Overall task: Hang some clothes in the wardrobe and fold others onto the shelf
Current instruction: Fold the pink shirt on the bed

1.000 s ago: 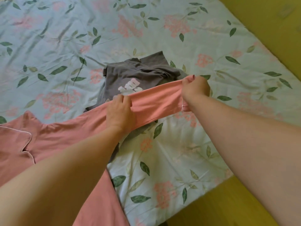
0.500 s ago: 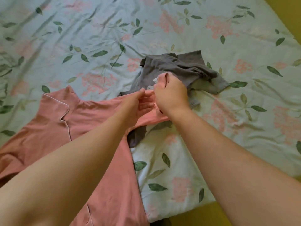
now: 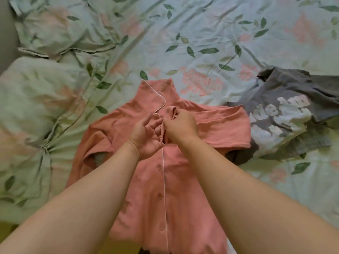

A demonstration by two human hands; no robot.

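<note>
Pillows (image 3: pixel 36 99), two, lie left of your pink pajama shirt (image 3: pixel 146 180) on the floral bedsheet (image 3: pixel 201 33); one grey printed T-shirt (image 3: pixel 286 116) right, touching its sleeve (image 3: pixel 220 125). Right hand (image 3: pixel 180 129) pinches the cuff (image 3: pixel 171 110), left hand (image 3: pixel 145 136) alongside, grip unclear.

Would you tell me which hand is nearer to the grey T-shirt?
Right. The right hand grips the pink shirt on the side toward the grey T-shirt; the left hand sits farther left.

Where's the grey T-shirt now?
In the head view, the grey T-shirt lies crumpled on the floral bedsheet at the right, right beside the pink shirt.
</note>
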